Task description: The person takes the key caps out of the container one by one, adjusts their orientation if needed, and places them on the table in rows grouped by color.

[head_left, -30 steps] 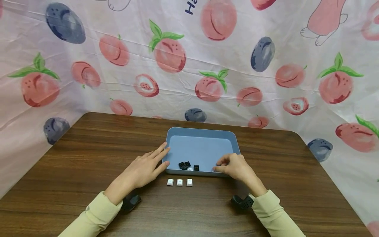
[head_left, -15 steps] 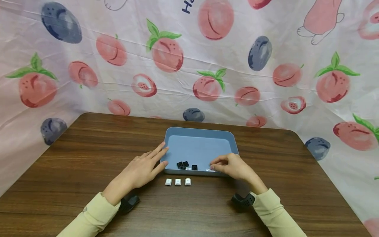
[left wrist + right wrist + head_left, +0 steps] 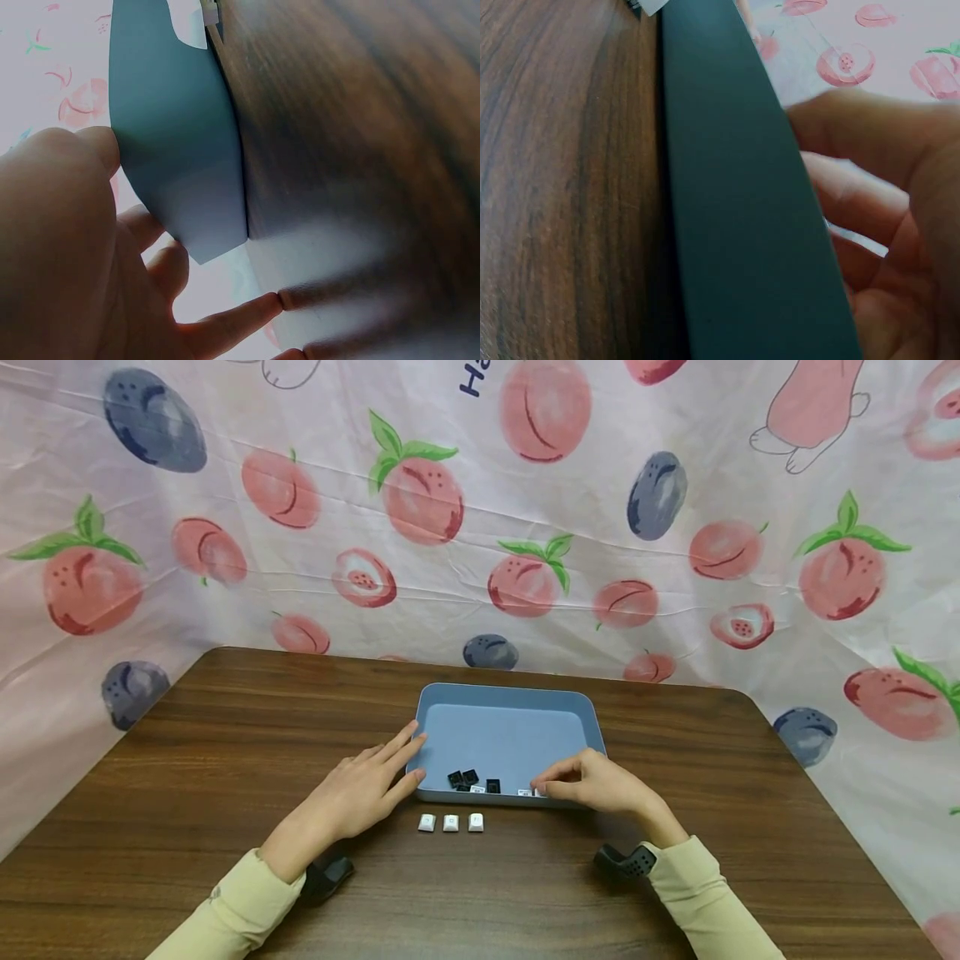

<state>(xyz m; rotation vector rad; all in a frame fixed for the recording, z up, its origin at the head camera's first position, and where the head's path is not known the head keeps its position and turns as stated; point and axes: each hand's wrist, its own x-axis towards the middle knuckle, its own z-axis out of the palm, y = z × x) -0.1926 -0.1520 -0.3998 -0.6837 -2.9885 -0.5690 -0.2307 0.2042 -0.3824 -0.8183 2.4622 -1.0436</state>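
The blue tray [image 3: 510,727] lies on the table. Along its front wall are several black keycaps [image 3: 456,778] and a white keycap [image 3: 477,789]. My left hand [image 3: 356,789] rests at the tray's left end, its fingers fairly straight and touching the rim. Inside the front right part, my right hand [image 3: 596,783] has thumb and index finger together on a small white keycap [image 3: 538,792], mostly hidden. Just left of those fingertips sits another white keycap [image 3: 524,792]. In the right wrist view, the tray's wall [image 3: 735,187] hides the fingertips.
Three white keycaps, among them a middle one [image 3: 450,823], stand in a row on the wooden table [image 3: 480,893] before the tray. Dark bands [image 3: 626,862] sit on both wrists. A fruit-print cloth [image 3: 420,577] hangs behind the table.
My right fingertips have slid a white keycap slightly left and come away from it. They are now just right of it, at another white piece. The left hand stays on the tray.
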